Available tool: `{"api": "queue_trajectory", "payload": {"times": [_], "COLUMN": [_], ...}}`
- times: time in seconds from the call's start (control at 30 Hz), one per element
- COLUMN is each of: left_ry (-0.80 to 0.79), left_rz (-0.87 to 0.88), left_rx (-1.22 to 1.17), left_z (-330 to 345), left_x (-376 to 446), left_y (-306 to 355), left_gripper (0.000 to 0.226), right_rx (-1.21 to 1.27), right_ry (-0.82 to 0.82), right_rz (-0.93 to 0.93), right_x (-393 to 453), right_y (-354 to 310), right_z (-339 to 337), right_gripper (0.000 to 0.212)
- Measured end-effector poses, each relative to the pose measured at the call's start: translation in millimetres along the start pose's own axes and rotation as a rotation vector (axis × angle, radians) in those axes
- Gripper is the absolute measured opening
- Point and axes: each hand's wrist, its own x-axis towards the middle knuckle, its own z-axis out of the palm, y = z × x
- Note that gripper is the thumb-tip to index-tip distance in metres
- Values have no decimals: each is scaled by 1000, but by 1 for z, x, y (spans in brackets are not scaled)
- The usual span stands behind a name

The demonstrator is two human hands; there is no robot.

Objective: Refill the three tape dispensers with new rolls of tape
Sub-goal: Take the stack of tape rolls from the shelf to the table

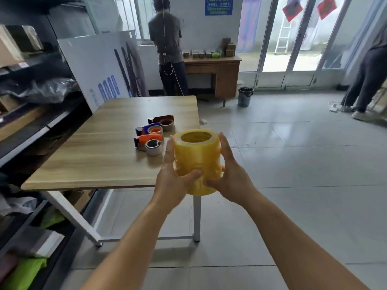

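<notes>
- The pack (198, 162), a shrink-wrapped stack of yellow tape rolls, is held in the air in front of the near right corner of the table (94, 160), its long axis near upright and the open core facing up toward the camera
- The left hand (173, 181) wraps its left side, fingers up along the wall and thumb pressed into the wrap low on the front; the right hand (228, 174) mirrors it on the right side, thumb meeting the left thumb there
- Both hands are closed on the pack, and the wrap puckers under the thumbs, so my guess is that tearing the film open comes next
- The three dispensers (154, 136) lie on the table, ahead and to the left of the grip, so the left hand is the nearer one; they sit in a close row running away from the camera
- Each dispenser carries a grey-brown, bare-looking core, the two nearer ones with orange and blue bodies, the far one dark
- The pack looks glossy, translucent yellow, taller than wide; how many rolls it holds I cannot tell
</notes>
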Motion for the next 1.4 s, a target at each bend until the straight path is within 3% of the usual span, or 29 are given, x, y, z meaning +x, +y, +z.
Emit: {"api": "queue_trajectory", "payload": {"times": [0.37,0.7,1.0,1.23,1.4], "left_ry": [110,231,629,991,1156], "left_rz": [-26,-25,-105,-221,-304], "left_rx": [-22,-72,-11,44,98], "left_z": [36,8,-71,-96,-105], "left_x": [139,265,282,295,306], "left_y": [-39,-67,-104,-133,-157], "left_gripper": [104,104,106,102,102], "right_rx": [44,152,335,428,440], "right_ry": [-95,-238,-649,-983,-1179], "right_rz": [11,-17,-115,-114,-143], "right_x": [143,291,377,431,453], "right_y": [76,98,65,47,37], "right_z": [-4,32,137,212,256], "right_gripper": [118,116,102,88,89]}}
